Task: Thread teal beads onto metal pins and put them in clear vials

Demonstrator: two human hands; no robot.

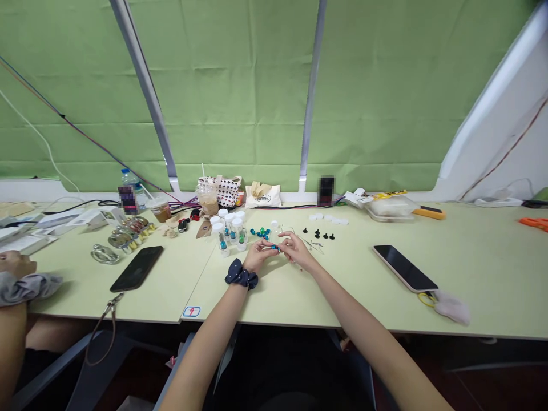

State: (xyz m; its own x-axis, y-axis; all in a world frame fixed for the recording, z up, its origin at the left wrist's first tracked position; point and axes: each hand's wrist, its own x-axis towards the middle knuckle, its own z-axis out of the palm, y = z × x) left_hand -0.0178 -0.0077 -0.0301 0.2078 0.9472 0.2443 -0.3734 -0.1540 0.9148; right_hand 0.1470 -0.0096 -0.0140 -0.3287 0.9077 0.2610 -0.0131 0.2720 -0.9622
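Over the table [342,297], my left hand [256,256], with a dark scrunchie on its wrist, pinches a small shiny blue piece [275,248]. The fingertips of my right hand [296,251] are closed at the right end of that piece; what they grip is too small to make out. Just beyond my hands lie several loose blue and green pieces [260,233]. Clear vials [223,242] with white caps stand to the left, some with coloured pieces inside. Thin metal rods [315,245] lie beside my right hand, with small black parts [317,233] behind them.
White discs [327,218] lie farther back. Phones rest at left [137,268] and right [405,268]. Drink cups [208,201], a white pouch [262,196] and cables line the back edge. An orange-and-black tool [429,213] lies right. Another person's hand [16,264] is at far left.
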